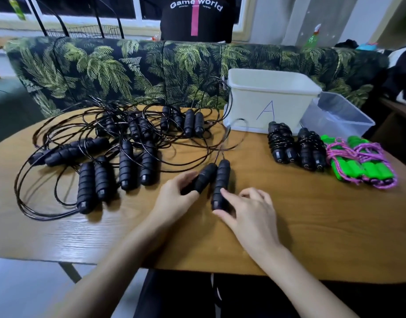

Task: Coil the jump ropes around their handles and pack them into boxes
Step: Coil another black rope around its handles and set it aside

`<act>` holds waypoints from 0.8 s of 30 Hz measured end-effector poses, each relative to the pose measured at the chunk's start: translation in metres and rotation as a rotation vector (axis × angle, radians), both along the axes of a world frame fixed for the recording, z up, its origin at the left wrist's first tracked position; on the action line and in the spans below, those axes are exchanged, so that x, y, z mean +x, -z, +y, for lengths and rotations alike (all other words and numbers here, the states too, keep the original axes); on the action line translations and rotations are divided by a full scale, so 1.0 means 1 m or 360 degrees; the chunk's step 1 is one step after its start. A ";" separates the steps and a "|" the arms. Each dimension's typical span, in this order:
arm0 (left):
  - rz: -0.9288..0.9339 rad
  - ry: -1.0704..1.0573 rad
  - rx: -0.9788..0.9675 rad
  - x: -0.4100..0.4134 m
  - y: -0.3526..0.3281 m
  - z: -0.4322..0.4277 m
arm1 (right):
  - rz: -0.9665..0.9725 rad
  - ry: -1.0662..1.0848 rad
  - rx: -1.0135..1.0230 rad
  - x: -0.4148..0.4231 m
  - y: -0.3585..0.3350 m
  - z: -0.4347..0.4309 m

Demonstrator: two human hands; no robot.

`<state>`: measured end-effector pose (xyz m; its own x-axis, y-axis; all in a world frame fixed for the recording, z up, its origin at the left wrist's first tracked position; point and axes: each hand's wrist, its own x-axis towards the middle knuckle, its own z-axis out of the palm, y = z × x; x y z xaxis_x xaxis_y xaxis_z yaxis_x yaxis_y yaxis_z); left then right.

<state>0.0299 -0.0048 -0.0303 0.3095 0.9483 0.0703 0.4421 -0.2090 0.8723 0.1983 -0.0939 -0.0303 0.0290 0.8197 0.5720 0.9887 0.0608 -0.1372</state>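
hidden: left handle near end, gripped under your left hand
right hand: pinches right handle
axis: both point away

left hand: bare, slim fingers | right hand: bare, slim fingers | forearms: bare, smooth | lap: black garment with white cord
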 end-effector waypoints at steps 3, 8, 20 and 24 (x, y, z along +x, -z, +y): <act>0.0135 0.0069 0.0023 -0.003 -0.008 0.006 | 0.0121 -0.0258 -0.0070 -0.007 0.005 -0.002; 0.0816 0.0140 0.0301 0.009 -0.015 0.007 | 0.0654 -0.0219 -0.0199 0.035 0.006 0.022; 0.0791 0.0616 0.0647 -0.029 0.003 0.027 | 0.0382 -0.0532 -0.0652 0.099 0.009 0.040; 0.0359 0.0662 0.0544 -0.045 0.016 0.024 | 0.0422 -0.0657 -0.0571 0.094 0.016 0.041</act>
